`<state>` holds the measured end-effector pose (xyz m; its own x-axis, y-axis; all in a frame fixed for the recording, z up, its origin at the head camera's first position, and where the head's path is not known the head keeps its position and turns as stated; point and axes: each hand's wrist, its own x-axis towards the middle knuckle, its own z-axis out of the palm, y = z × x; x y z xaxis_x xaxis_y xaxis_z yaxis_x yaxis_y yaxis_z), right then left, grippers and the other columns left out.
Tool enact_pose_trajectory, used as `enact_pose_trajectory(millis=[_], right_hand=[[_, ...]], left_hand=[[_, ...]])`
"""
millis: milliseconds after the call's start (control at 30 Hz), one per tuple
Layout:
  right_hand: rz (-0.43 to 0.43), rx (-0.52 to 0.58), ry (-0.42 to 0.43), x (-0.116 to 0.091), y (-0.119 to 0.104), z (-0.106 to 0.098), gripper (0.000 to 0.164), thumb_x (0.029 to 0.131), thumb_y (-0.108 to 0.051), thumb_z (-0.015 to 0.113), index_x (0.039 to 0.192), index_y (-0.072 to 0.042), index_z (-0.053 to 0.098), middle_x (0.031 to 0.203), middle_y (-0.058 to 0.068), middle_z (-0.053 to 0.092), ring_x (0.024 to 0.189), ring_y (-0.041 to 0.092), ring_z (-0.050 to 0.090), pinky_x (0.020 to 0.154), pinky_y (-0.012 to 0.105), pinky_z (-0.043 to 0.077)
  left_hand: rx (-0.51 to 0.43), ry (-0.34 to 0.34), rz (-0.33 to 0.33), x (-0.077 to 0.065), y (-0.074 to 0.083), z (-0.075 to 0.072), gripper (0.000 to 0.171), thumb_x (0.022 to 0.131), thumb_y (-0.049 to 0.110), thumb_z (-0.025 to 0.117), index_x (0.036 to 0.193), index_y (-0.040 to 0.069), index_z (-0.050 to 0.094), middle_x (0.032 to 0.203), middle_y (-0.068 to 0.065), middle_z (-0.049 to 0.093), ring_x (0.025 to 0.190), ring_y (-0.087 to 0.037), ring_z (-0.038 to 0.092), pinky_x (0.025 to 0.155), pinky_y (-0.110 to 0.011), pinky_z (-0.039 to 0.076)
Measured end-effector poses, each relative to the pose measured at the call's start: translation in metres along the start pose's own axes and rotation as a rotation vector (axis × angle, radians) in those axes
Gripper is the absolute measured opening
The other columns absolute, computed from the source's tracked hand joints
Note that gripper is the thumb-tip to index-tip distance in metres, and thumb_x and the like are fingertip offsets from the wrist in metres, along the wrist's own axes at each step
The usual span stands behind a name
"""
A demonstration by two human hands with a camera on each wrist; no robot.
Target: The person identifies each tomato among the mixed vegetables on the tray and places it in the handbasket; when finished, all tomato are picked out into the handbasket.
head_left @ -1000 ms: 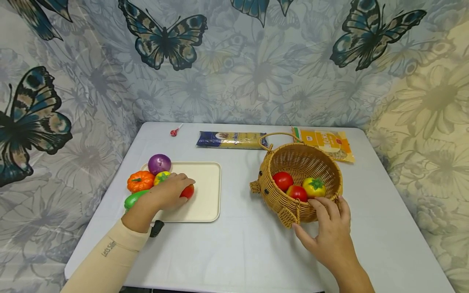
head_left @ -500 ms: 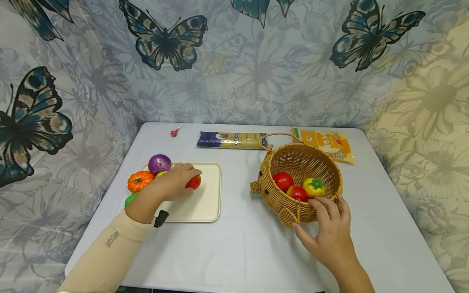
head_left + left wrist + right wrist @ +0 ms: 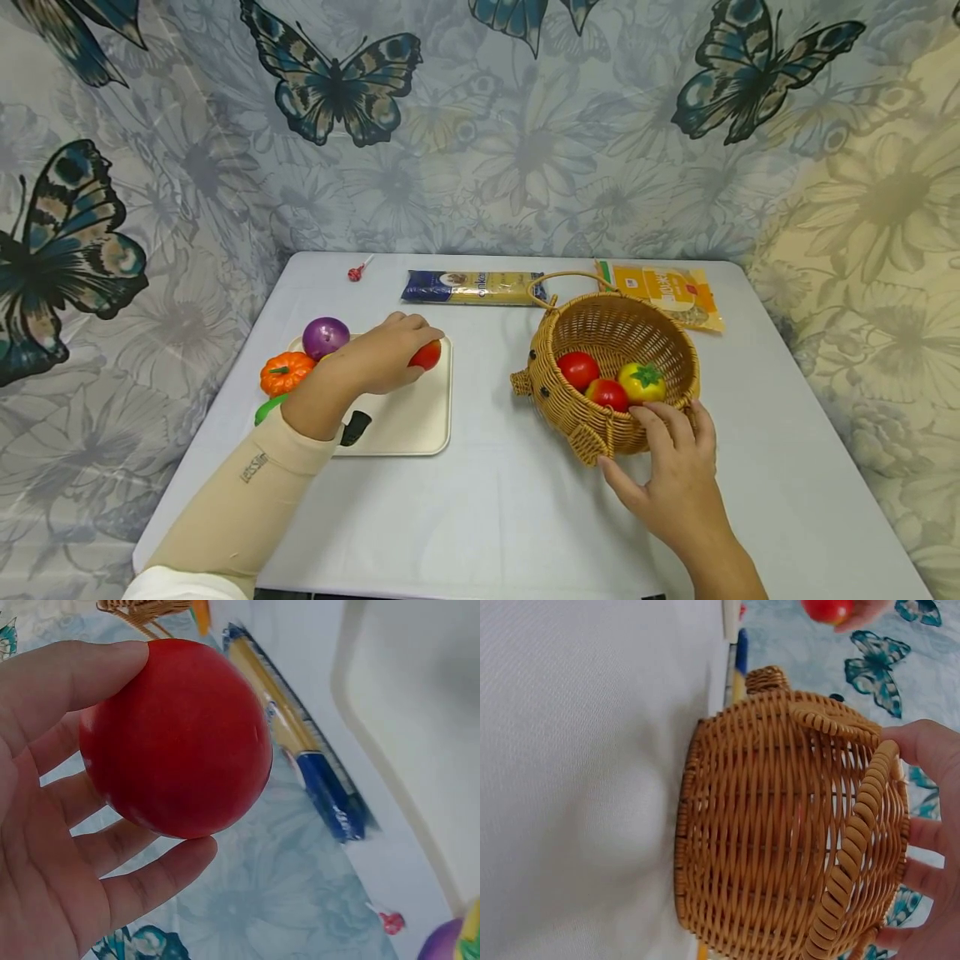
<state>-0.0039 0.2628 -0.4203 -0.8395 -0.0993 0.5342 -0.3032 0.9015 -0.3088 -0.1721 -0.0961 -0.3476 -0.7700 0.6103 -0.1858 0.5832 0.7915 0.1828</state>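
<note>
On a white-covered table (image 3: 480, 517), pushed up against patterned hangings (image 3: 525, 150), the left hand (image 3: 386, 357) grips a round red fruit (image 3: 427, 356) above the far right part of a cream tray (image 3: 408, 425). The left wrist view shows the thumb on one side of the fruit and fingers on the other. The right hand (image 3: 675, 492) holds the near rim of a wicker basket (image 3: 564, 417), thumb outside and fingers curled over the edge.

The basket, which has an animal's snout and dark eyes, stands upright on the right half of the table; in it lie two red fruits (image 3: 578, 370) and a yellow one (image 3: 642, 383) with a green top. At the tray's left end are a purple ball-shaped vegetable (image 3: 326, 337), an orange pumpkin (image 3: 287, 372) and a green piece (image 3: 267, 408) partly hidden by the arm.

Along the back edge lie a lollipop (image 3: 356, 272), a blue-and-gold packet (image 3: 472, 287) and an orange packet (image 3: 663, 292), the last partly behind the basket. The hangings carry pale grey-blue flowers and large dark butterflies (image 3: 337, 87) — yellowish toward the right — and enclose the table at the back and both sides.
</note>
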Motion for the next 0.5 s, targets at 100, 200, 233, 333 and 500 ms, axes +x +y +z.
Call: enact_pose_trajectory(millis=[100,200,233,333,500], right_hand=[[-0.009,0.005,0.011,0.000,0.000,0.000,0.067,0.066,-0.042,0.074,0.115,0.001,0.057,0.118,0.021,0.052,0.123,0.049,0.032,0.112,0.060,0.009],[-0.018,0.008,0.020,0.001,0.000,0.000,0.067,0.067,-0.043,0.073,0.115,0.001,0.058,0.117,0.020,0.053,0.121,0.048,0.034,0.112,0.060,0.009],[-0.018,0.007,0.021,0.001,0.000,0.000,0.067,0.067,-0.043,0.073,0.115,0.001,0.058,0.117,0.020,0.053,0.121,0.048,0.034,0.112,0.061,0.009],[-0.017,0.005,0.020,0.001,-0.001,0.000,0.067,0.066,-0.042,0.074,0.115,0.001,0.058,0.117,0.020,0.053,0.121,0.048,0.034,0.112,0.061,0.009],[-0.013,-0.004,0.015,0.000,0.000,0.000,0.068,0.065,-0.041,0.075,0.115,0.001,0.057,0.117,0.020,0.052,0.122,0.047,0.034,0.113,0.060,0.009]], left_hand=[[0.002,0.016,0.033,0.004,0.008,-0.006,0.052,0.088,0.025,0.067,0.137,0.021,0.050,0.128,-0.002,0.051,0.115,-0.023,0.043,0.093,-0.038,0.049],[0.001,0.030,0.065,0.008,0.017,-0.013,0.052,0.088,0.024,0.067,0.137,0.019,0.050,0.129,-0.004,0.051,0.118,-0.024,0.042,0.095,-0.037,0.048],[0.000,0.032,0.071,0.009,0.020,-0.015,0.052,0.088,0.024,0.067,0.137,0.018,0.050,0.130,-0.004,0.050,0.118,-0.024,0.041,0.096,-0.038,0.048],[0.002,0.028,0.082,0.014,0.028,-0.021,0.052,0.088,0.024,0.067,0.137,0.019,0.049,0.132,-0.003,0.049,0.117,-0.023,0.041,0.094,-0.037,0.049],[0.015,0.025,0.105,0.024,0.044,-0.029,0.054,0.088,0.025,0.068,0.138,0.021,0.048,0.131,-0.001,0.049,0.115,-0.021,0.042,0.094,-0.036,0.049]])
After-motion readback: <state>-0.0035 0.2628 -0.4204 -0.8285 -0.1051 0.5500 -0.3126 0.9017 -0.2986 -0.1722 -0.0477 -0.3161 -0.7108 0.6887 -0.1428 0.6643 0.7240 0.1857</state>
